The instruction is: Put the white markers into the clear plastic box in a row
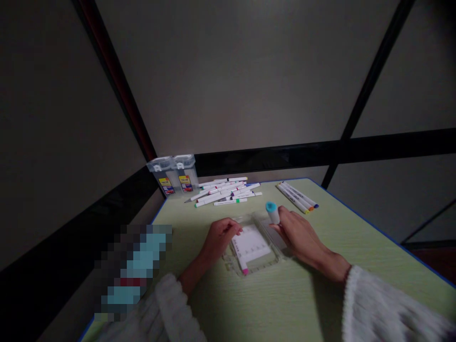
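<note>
A clear plastic marker case (pixel 265 259) lies open on the green table in front of me, with a white insert and one pink-tipped marker (pixel 241 262) in it. My left hand (pixel 221 236) rests with curled fingers on the case's left edge. My right hand (pixel 299 233) is closed round a white marker with a blue cap (pixel 272 212), held upright over the case's far right corner.
A loose pile of white markers (pixel 224 191) lies at the far side of the table (pixel 285 304). Several more markers (pixel 297 197) lie in a row at the far right. Two clear plastic boxes (pixel 174 175) stand at the far left corner. Black bars frame the walls behind.
</note>
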Demonstrator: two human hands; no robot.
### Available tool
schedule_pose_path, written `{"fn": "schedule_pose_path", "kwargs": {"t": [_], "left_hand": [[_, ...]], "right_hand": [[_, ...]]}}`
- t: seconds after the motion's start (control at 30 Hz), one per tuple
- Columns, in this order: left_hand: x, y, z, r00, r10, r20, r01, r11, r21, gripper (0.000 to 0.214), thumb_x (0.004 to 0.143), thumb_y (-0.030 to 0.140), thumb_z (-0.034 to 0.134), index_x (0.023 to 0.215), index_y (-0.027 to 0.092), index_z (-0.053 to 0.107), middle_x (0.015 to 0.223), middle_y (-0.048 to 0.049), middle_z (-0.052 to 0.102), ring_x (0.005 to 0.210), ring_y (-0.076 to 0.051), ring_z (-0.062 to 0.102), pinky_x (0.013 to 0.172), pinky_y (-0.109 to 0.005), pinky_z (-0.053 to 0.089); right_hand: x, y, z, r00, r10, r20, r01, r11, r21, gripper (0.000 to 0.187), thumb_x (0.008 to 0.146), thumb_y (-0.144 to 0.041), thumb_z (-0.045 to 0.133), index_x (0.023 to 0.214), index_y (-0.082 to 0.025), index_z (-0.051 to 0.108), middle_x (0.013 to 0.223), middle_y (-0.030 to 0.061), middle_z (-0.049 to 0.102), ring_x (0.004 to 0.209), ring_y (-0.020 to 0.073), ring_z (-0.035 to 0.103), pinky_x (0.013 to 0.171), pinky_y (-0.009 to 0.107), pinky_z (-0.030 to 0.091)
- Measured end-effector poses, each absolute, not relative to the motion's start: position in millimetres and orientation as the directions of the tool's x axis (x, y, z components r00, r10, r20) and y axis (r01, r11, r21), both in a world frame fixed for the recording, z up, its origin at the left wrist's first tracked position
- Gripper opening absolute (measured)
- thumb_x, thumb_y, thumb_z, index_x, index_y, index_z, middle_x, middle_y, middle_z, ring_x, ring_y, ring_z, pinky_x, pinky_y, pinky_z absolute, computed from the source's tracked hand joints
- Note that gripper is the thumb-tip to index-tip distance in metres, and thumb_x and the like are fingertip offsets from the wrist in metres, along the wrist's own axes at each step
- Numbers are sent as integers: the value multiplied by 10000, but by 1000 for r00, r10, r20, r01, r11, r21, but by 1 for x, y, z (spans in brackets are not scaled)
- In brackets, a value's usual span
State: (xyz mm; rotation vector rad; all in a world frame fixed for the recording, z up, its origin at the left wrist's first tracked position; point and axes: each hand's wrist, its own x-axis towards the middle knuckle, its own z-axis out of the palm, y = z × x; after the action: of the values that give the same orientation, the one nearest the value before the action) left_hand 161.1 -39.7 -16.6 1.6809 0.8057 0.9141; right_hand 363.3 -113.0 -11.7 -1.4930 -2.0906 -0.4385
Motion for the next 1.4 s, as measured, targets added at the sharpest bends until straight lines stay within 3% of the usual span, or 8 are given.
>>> {"fn": "schedule_pose_path", "kwargs": {"t": [0.17,0.37,0.7,0.97,1.4], "left_hand": [[161,-41,-17,500,845,190,80,-263,961,155,686,250,520,609,138,596,618,-25,615,608,-123,553,602,-226,426],[160,-40,-17,480,856,194,93,-269,959,150,687,240,517,606,137,591,611,-20,608,606,-121,551,594,-219,414],[158,-36,-21,464,866,188,114,-269,956,143,691,228,515,612,134,589,627,-24,611,620,-125,557,599,-222,417],[159,-36,-23,476,864,164,124,-250,960,140,677,230,521,603,128,581,607,-22,604,602,-124,557,591,-228,428],[158,-36,-25,500,855,139,116,-225,967,120,662,233,542,629,123,578,616,-22,602,604,-122,562,587,-227,431]], "right_hand": [[391,-102,-15,-7,847,532,989,83,-120,302,890,-419,285,849,-194,482,772,62,563,619,193,518,524,280,334],[421,-94,-20,224,838,497,970,-141,-198,310,864,-433,326,776,-184,488,713,57,570,545,170,496,467,259,286],[441,-95,-25,451,826,339,892,-404,-201,291,804,-437,412,733,-183,536,695,74,594,559,186,518,441,247,237],[451,-92,-30,533,798,282,846,-493,-204,303,782,-459,439,770,-181,561,718,90,614,613,209,558,452,252,261],[455,-88,-38,544,780,309,839,-499,-217,309,764,-470,465,844,-181,540,776,83,619,655,218,570,466,258,300]]}}
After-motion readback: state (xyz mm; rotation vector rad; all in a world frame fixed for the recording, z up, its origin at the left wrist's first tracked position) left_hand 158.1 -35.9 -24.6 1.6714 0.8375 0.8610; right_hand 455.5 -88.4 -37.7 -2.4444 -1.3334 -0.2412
